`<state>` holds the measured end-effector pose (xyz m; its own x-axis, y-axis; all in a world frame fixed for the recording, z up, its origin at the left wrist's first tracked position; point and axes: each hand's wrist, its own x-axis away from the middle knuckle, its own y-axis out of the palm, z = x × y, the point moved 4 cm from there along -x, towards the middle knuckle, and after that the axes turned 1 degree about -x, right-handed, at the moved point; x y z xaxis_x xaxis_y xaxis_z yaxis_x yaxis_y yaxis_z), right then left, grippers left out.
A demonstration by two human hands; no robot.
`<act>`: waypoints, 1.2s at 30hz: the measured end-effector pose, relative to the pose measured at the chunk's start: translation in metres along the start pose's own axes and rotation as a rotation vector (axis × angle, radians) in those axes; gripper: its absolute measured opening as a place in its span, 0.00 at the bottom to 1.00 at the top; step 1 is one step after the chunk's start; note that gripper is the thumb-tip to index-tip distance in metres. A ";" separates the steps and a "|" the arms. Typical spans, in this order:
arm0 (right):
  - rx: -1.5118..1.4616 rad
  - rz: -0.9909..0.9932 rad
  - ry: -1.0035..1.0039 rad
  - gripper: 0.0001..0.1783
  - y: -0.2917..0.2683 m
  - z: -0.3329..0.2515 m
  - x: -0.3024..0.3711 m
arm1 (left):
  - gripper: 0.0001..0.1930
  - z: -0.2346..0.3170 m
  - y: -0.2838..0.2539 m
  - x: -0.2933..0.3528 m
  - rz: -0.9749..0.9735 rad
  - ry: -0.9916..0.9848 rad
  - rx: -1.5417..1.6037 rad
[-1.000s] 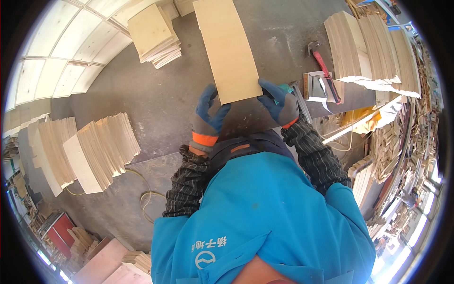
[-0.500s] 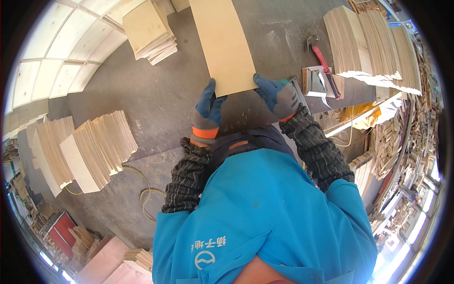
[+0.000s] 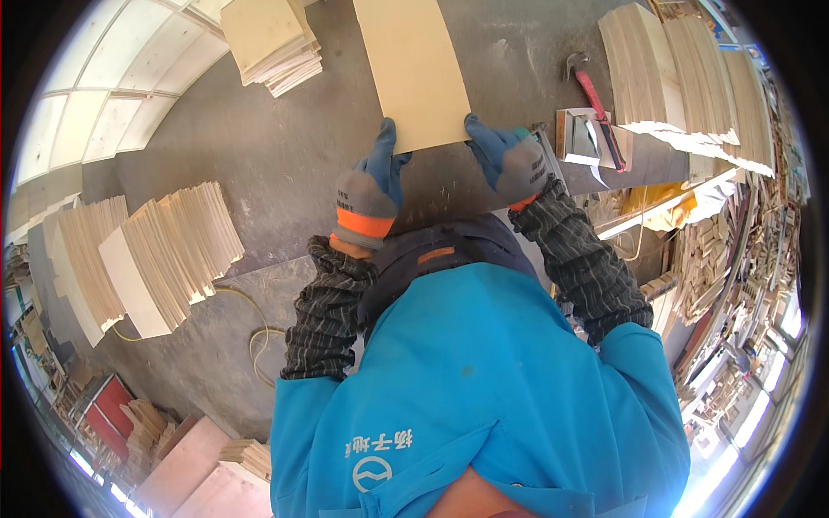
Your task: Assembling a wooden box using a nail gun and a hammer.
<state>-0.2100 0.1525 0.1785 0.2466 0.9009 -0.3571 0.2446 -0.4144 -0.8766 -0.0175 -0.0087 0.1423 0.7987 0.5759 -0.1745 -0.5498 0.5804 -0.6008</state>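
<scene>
A long, pale plywood board (image 3: 416,73) stretches away from me over the dark worktable (image 3: 302,147), its far end cut off by the top of the view. My left hand (image 3: 371,183), in a blue and grey work glove with an orange cuff, grips the board's near left corner, thumb along the edge. At the near right corner my right hand (image 3: 511,162), gloved the same way, pinches the other edge. Fingertips of both hands are partly hidden beneath the board.
A red-handled hammer (image 3: 598,108) lies across a small metal-edged box (image 3: 577,138) on the right. Behind it stand stacked boards (image 3: 643,73). More board piles stand at the far left (image 3: 272,43) and near left (image 3: 177,259). A yellow hose (image 3: 255,341) lies on the floor.
The board and both my hands have moved slightly farther away from me. Both hands keep their hold on its near corners, and the surroundings have shifted a little in view.
</scene>
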 end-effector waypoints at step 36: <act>0.079 -0.162 0.084 0.22 0.006 0.007 0.004 | 0.25 0.006 0.000 -0.003 0.080 0.072 -0.096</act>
<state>-0.2141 0.1546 0.1700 0.2887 0.9396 -0.1839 0.2138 -0.2505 -0.9442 -0.0212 -0.0075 0.1476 0.7707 0.5733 -0.2781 -0.5890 0.4746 -0.6541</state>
